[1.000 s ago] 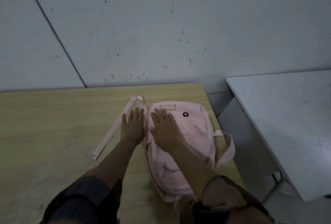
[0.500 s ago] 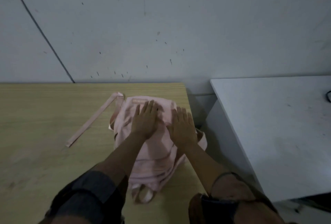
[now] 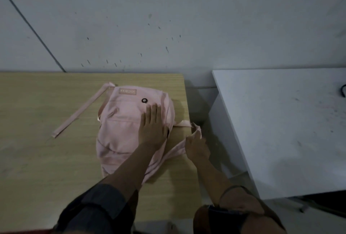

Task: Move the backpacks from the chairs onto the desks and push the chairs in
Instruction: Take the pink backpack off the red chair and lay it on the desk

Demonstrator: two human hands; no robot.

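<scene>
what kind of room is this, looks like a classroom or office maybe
Probably a classroom or study room, though it could be a plain office. A wooden desk and a white desk stand side by side against a bare, scuffed wall, and a pink backpack lies on the wooden one.

wooden desk (image 3: 37, 159) — pink backpack (image 3: 121, 127) lying flat | white desk (image 3: 280, 130)

- One pink backpack (image 3: 129, 129), lying on your wooden desk (image 3: 37, 159).
- Two desks: the wooden one, and a white desk (image 3: 290, 130) to your right.
- Two backpack straps visible: left strap (image 3: 80, 112), right strap (image 3: 177, 147).
- Two hands of yours: left hand (image 3: 152, 127), right hand (image 3: 196, 146).
</scene>
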